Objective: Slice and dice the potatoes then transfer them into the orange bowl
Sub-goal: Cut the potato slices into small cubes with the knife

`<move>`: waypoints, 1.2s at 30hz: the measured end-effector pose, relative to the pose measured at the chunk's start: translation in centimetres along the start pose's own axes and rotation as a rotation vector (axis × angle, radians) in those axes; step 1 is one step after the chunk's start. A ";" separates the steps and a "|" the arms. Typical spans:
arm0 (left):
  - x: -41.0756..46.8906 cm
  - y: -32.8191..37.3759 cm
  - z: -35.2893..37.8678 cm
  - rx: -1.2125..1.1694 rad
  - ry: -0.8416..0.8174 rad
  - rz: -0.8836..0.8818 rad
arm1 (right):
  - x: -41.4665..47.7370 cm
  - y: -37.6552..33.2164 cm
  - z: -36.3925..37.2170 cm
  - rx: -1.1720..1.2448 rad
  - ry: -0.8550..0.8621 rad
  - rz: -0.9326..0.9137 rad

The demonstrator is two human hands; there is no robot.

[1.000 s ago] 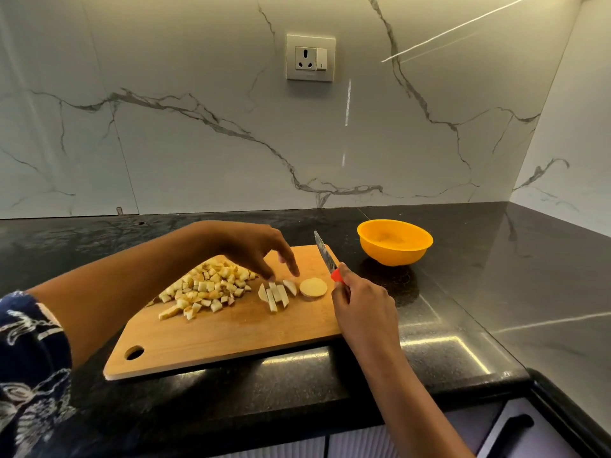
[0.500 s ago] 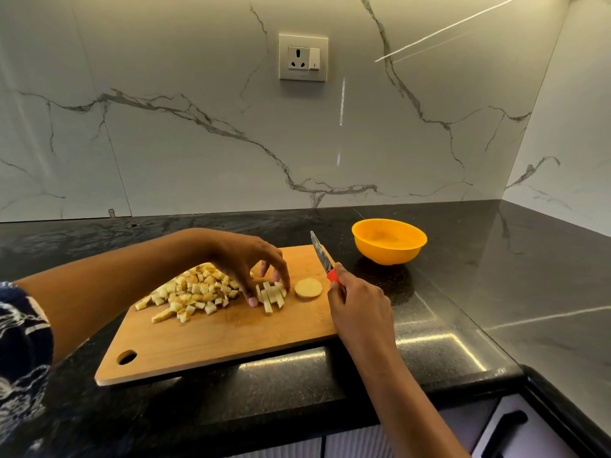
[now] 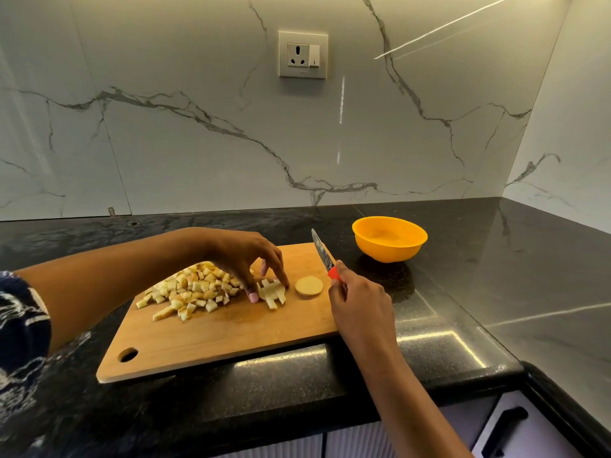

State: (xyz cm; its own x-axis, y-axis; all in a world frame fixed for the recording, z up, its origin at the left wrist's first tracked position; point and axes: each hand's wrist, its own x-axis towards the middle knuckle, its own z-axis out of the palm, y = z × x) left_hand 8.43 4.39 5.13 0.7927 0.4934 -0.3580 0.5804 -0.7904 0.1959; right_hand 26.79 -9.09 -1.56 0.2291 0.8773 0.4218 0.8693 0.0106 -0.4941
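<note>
A wooden cutting board lies on the black counter. A heap of diced potato covers its left half. My left hand arches over a small bunch of potato strips, thumb and fingertips pinching them together. A round potato slice lies flat just right of the strips. My right hand grips a red-handled knife at the board's right edge, blade raised and pointing away from me. The orange bowl stands behind and right of the board, with nothing visible inside.
The black stone counter runs right into a corner under marble walls. A wall socket sits above. The counter's front edge is near me, with a cabinet handle below at the right.
My left hand has come down from above the strips onto them and gathered the spread pieces into a tight bunch. The right hand with the knife has stayed in place.
</note>
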 end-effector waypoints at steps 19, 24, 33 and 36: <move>-2.5 2.5 6.5 0.248 0.473 -0.502 | -2.9 -2.0 -0.2 -0.143 -0.077 -0.194; -2.6 2.5 7.5 0.164 0.551 -0.492 | -4.7 -2.4 -0.3 -0.223 -0.102 -0.213; -2.3 3.5 8.1 0.110 0.629 -0.567 | -3.8 -2.0 -0.1 -0.257 -0.109 -0.180; -3.2 3.3 8.5 0.074 0.689 -0.551 | -4.0 -1.9 -0.2 -0.213 -0.116 -0.196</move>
State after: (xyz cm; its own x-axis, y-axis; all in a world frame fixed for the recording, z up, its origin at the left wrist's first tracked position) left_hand 6.17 -2.90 -0.87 0.3544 0.9010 0.2504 0.9182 -0.3860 0.0894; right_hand 24.32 -12.71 -2.16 0.0072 0.9174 0.3979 0.9670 0.0949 -0.2364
